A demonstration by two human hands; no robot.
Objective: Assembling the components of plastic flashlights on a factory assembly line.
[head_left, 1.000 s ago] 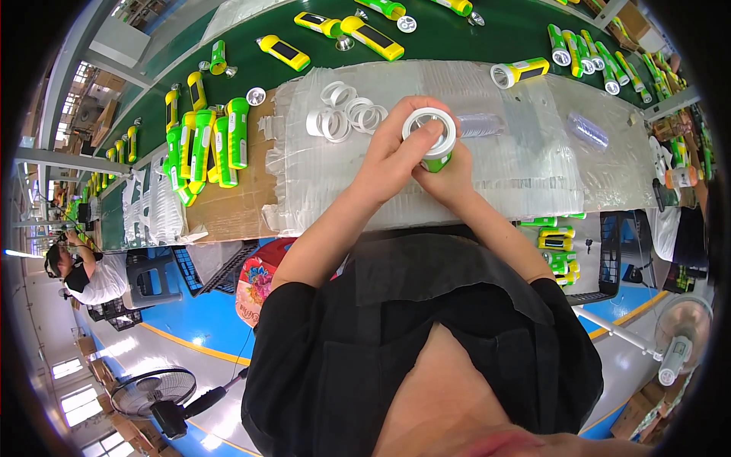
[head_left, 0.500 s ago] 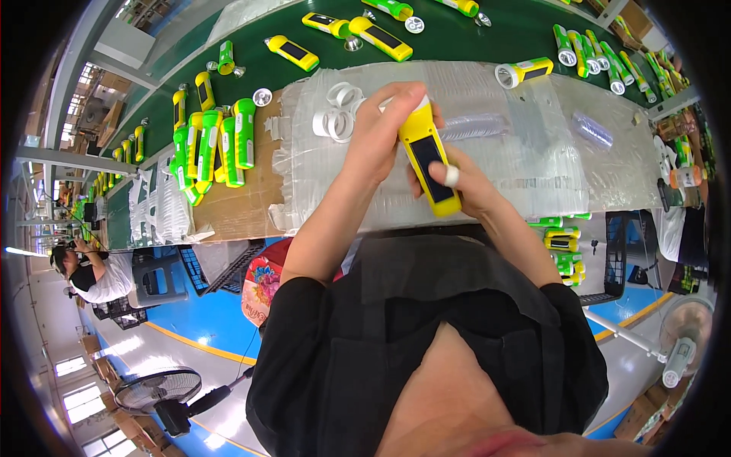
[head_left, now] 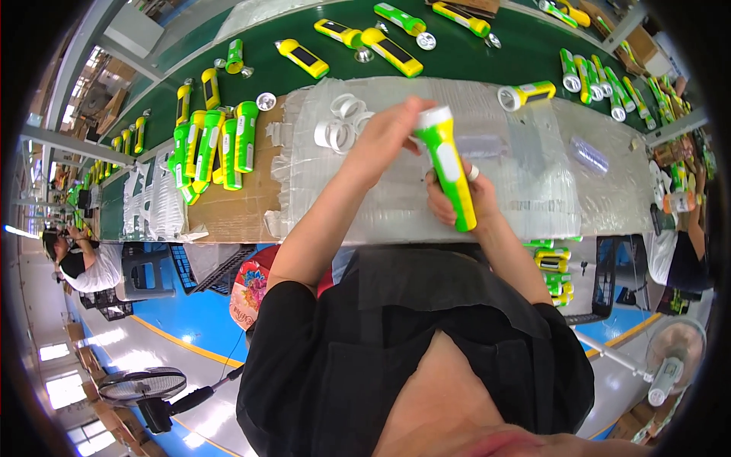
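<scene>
Since the earlier frame, the held flashlight [head_left: 454, 177] has rolled about its long axis: its yellow face with the dark panel then faced up, whereas we now see a green and yellow side bearing a pale plate. We take the plastic-wrapped pad [head_left: 525, 183] as our landmark. The flashlight is held above the middle of the pad; its white head points toward the pad's far edge, its tail toward the near edge, and the long axis slants so that the tail lies farther right than the head. The right grip [head_left: 481, 199] is closed around the lower body, a white band on its thumb. The left grip [head_left: 384, 141] is at the white head; blur prevents us from telling whether it is closed there. White rings [head_left: 323, 135] lie on the left part of the pad; one clear stack [head_left: 483, 146] lies beyond the right grip, and another [head_left: 589, 154] on the pad's right part. At the pad's far edge we note a second flashlight [head_left: 533, 93], head leftward. Left of the pad, a pile of flashlights [head_left: 205, 148] rests on brown cardboard [head_left: 242, 206]; beyond the pad extends the green table [head_left: 455, 62].
</scene>
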